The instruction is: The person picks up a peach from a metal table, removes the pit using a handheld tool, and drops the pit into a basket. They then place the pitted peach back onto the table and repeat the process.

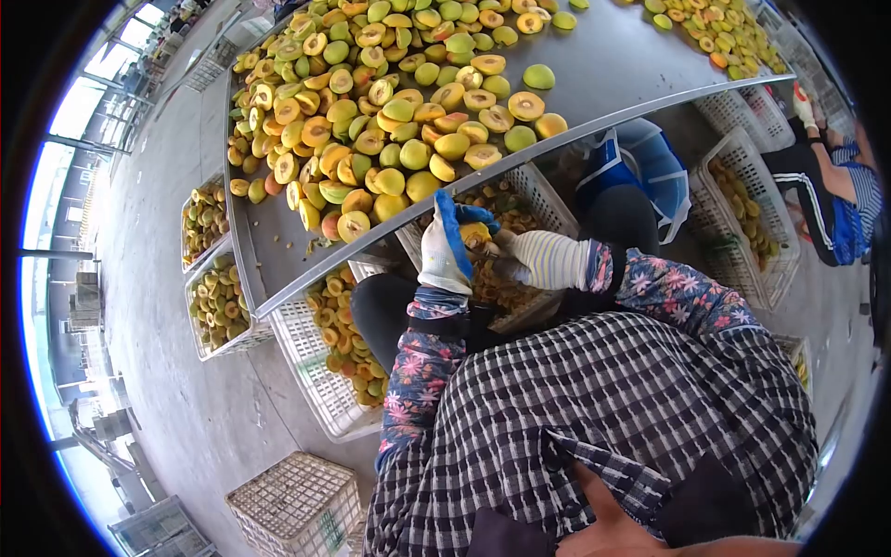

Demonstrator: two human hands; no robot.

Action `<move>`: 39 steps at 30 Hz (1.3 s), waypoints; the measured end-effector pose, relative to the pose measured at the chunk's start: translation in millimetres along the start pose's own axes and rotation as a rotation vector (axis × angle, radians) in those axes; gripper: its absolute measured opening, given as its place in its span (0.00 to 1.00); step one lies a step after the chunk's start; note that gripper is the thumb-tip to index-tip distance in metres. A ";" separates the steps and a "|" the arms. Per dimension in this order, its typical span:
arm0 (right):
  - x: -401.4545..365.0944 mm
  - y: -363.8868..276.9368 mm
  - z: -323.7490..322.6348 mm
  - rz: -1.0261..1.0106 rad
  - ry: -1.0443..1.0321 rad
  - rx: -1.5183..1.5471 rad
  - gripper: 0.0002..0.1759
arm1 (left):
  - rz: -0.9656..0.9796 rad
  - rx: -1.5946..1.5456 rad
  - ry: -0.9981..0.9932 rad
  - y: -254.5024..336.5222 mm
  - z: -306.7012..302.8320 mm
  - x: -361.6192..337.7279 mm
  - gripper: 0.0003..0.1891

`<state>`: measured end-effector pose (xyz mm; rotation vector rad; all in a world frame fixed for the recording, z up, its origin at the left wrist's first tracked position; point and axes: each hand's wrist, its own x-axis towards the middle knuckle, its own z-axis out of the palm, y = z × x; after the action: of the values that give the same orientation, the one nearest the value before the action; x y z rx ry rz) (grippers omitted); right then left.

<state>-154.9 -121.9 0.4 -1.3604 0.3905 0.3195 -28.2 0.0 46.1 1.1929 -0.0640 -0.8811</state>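
A yellow fruit piece (476, 234) sits in the gloved left hand (447, 247), whose fingers are partly curled round it. The right hand (549, 259) is right up against it, though from here I can't tell how far its fingers are closed or whether they grip anything. Below is a crate (554, 202) of scraps; just beyond, halved fruit (371, 121) lies heaped on the metal worktop (603, 65), a blue bag (657, 160) beneath its edge.

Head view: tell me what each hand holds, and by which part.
The left hand holds a piece of fruit, curled around its far side. The right hand is close beside it; what it grips cannot be told.
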 end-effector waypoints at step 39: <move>-83.1 -31.7 -17.5 -0.252 0.112 -1.004 0.27 | 0.503 0.998 0.690 104.6 -184.5 -39.9 0.18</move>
<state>-216.6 -144.7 62.7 -2.3931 0.1289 0.2291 91.7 177.5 72.7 2.2255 -0.2490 0.1056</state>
